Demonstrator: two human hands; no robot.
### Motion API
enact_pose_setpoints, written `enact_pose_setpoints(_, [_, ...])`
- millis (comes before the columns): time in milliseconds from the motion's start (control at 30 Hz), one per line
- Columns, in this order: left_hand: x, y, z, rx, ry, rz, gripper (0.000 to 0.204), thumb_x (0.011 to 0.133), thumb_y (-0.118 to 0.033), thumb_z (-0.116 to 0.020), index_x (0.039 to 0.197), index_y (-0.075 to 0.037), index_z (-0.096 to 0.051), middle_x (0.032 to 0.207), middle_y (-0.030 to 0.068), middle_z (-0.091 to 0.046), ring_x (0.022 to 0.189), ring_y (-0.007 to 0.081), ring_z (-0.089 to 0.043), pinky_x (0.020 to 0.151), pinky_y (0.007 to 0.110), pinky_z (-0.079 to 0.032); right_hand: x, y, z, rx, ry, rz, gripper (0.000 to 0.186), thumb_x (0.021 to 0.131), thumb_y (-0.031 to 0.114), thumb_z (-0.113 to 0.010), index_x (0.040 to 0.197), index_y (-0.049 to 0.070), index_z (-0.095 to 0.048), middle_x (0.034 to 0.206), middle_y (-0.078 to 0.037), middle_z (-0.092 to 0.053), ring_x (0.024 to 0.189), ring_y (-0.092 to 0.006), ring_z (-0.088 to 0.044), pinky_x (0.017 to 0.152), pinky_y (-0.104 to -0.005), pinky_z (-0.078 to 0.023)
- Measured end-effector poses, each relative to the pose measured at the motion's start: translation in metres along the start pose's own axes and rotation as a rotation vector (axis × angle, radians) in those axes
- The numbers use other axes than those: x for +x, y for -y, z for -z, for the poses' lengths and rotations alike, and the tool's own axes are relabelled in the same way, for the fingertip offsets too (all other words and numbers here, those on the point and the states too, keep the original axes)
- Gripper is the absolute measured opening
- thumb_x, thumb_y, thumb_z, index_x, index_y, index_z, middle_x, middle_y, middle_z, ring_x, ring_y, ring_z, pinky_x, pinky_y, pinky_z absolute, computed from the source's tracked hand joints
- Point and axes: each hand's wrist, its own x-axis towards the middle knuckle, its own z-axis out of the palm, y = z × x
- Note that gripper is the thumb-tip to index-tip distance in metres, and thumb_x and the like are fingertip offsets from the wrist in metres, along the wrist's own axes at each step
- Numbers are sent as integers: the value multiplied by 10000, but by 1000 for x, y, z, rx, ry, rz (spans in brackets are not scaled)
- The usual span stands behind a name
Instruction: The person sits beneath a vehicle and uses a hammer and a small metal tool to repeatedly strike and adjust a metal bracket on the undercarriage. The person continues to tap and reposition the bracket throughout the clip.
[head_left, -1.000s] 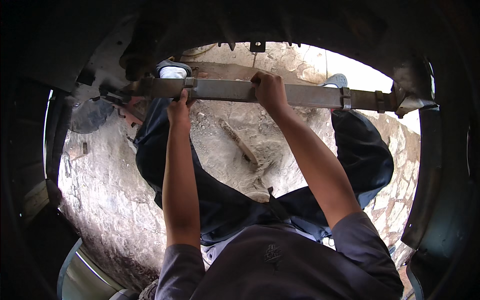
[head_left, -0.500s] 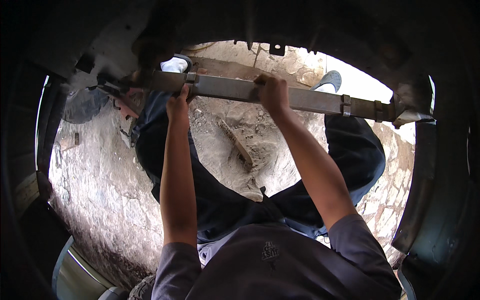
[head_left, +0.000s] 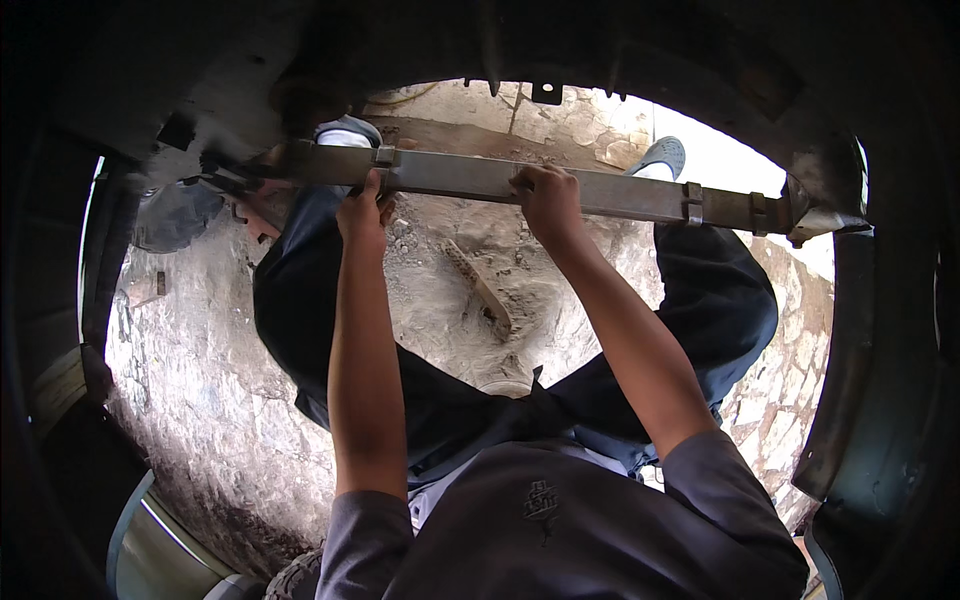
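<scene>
A long grey metal bar (head_left: 620, 200) spans the upper part of the view beneath a dark vehicle underside (head_left: 620, 50), with metal bands around it. My left hand (head_left: 365, 208) grips the bar from below beside the left band (head_left: 386, 157), thumb pointing up along its face. My right hand (head_left: 550, 207) is on the middle of the bar, its fingers curled at the top edge. The bar's left end runs into shadow near dark metal fittings (head_left: 225, 170); its right end meets a bent metal bracket (head_left: 825, 215).
A red metal piece (head_left: 255, 218) stands at the left near a dark rounded object (head_left: 180, 220). An elongated dusty piece (head_left: 480, 290) lies on the rough stone floor (head_left: 210, 350) between my bent legs. Dark panels (head_left: 860, 380) border the sides; a pale panel (head_left: 175, 540) is at lower left.
Both hands stay on the bar, with the fingers of my right hand shifted slightly on it. My left knee has moved a little outward to the left.
</scene>
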Motion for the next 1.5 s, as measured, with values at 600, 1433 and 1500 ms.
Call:
enact_pose_setpoints(600, [-8, -20, 0, 114, -5, 33, 366, 999, -358, -778, 1239, -92, -706, 1090, 38, -741, 934, 172, -712, 743, 372, -524, 13, 0, -2, -2, -30, 30, 68, 837, 42, -747, 892, 59, -784, 947, -219, -745, 922, -407, -726, 857, -486, -580])
enact_pose_setpoints(1433, [-21, -24, -4, 323, -163, -12, 452, 949, -397, -820, 1136, 6, -739, 990, 57, -743, 706, 139, -664, 520, 287, -462, 10, 3, -3, -63, -15, -23, 90, 840, 97, -825, 917, 61, -796, 907, -171, -774, 864, -357, -759, 826, -455, -597])
enact_pose_setpoints(1500, [-24, -22, -11, 329, -144, -1, 461, 947, -424, -820, 1168, -30, -730, 1019, 42, -736, 764, 147, -661, 594, 305, -479, 32, -3, -4, -89, -16, -59, 89, 831, 85, -829, 909, 59, -796, 907, -176, -770, 859, -363, -758, 820, -455, -594])
